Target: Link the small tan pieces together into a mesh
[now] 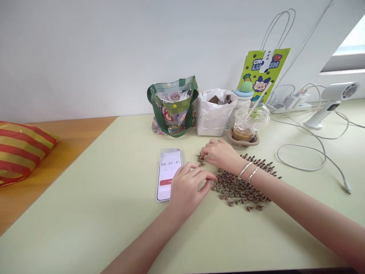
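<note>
A spread of several small brown round pieces lies on the pale green table. My left hand rests at the left edge of that spread, fingers stretched toward the pieces and partly over a white phone that shows a timer. My right hand, with bracelets on the wrist, reaches over the spread; its fingertips are curled and pinched on pieces at the far left end of the pile.
Behind the pieces stand a green cartoon tote bag, a white plastic bag, an iced drink cup with a straw and a green paper bag. White cables and a hair dryer lie right. A striped cushion sits left.
</note>
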`<state>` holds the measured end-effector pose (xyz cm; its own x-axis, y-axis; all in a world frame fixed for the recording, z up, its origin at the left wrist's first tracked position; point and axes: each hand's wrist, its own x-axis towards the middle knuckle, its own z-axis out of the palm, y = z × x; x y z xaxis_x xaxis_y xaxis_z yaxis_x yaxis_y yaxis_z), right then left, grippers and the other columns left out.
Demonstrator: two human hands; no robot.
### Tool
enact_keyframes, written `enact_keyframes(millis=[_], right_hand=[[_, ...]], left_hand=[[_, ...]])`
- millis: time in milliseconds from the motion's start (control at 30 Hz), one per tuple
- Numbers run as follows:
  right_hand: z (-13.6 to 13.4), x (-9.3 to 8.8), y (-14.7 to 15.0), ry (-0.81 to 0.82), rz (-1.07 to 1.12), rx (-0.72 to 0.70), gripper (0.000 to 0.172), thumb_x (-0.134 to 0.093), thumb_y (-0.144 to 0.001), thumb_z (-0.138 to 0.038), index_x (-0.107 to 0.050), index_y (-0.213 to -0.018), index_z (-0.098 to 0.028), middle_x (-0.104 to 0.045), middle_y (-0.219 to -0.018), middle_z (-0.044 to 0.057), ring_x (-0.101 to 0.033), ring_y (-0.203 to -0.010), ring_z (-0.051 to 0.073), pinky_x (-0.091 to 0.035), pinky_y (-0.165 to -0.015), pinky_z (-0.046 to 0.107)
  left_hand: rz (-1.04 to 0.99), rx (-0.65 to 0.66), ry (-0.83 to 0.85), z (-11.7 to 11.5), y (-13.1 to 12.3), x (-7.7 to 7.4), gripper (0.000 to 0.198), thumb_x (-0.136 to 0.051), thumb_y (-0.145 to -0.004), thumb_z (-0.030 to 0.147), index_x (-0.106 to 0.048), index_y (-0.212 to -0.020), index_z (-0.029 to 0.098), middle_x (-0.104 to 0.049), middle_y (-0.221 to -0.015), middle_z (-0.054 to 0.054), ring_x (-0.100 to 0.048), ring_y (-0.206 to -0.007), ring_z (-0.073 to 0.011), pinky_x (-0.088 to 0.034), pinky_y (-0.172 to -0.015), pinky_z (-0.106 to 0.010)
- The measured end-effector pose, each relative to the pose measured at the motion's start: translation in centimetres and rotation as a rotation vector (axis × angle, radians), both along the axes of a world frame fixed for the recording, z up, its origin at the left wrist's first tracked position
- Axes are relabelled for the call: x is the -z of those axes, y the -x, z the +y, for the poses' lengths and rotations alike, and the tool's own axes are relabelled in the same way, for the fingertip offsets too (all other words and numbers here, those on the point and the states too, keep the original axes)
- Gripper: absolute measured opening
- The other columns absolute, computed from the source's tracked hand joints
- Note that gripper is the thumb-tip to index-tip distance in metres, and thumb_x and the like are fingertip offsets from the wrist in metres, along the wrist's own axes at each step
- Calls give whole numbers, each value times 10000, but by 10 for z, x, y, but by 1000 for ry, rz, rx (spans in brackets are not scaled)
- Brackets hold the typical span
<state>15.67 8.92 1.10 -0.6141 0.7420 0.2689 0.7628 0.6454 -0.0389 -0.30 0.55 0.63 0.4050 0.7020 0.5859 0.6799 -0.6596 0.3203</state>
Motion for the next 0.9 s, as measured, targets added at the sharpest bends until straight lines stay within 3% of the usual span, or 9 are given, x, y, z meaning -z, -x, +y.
enact_keyframes(millis=[133, 300, 433, 633, 767, 900], right_hand=[[2, 3, 4, -1, -7, -9, 81, -639, -713, -143, -603, -764, -195, -678, -783, 44, -541, -867, 236, -344, -701, 336], [-8, -6, -2, -4, 41, -18, 50, -632, -744, -193, -596, -779, -192, -671, -811, 49, -534, -898, 235, -362, -758, 348], [-29, -14, -13, -14, 124, 3, 65, -550, -824, -252, -582, -848, -201, -658, -878, 48, -526, -930, 218, -391, -766, 345], [-68, -12, -25, 3, 428, -3, 83, -560, -818, -257, -573, -890, -216, -636, -843, 47, -526, -900, 222, -435, -762, 369], [-82, -12, -25, 29, 554, -52, 82, -558, -821, -240, -576, -898, -218, -639, -852, 47, -523, -920, 215, -448, -792, 369], [-84, -10, -22, 50, 593, -103, 82, -568, -814, -222, -591, -893, -226, -626, -910, 49, -517, -941, 207, -441, -825, 372]], left_hand=[[-3, -5, -9, 0, 0, 0, 145, -606, -763, 133, -646, -781, 271, -664, -716, 79, -533, -784, -143, -414, -684, -277], [29, -28, -26, 1, 1, -1, 126, -598, -770, 148, -647, -776, 264, -659, -711, 67, -541, -787, -138, -419, -675, -270], [38, -60, -2, 0, 1, -3, 131, -587, -771, 142, -644, -769, 260, -649, -683, 63, -538, -766, -141, -410, -639, -267], [22, -70, 47, 0, 1, -3, 142, -559, -785, 129, -635, -796, 248, -659, -728, 53, -530, -777, -152, -397, -645, -278], [-45, -2, 167, 1, 1, -3, 104, -537, -821, 169, -620, -846, 227, -660, -793, 36, -522, -816, -161, -413, -678, -290], [-160, 125, 353, 0, 1, -6, 187, -465, -873, 167, -615, -949, 248, -651, -870, 25, -519, -862, -156, -443, -725, -292]])
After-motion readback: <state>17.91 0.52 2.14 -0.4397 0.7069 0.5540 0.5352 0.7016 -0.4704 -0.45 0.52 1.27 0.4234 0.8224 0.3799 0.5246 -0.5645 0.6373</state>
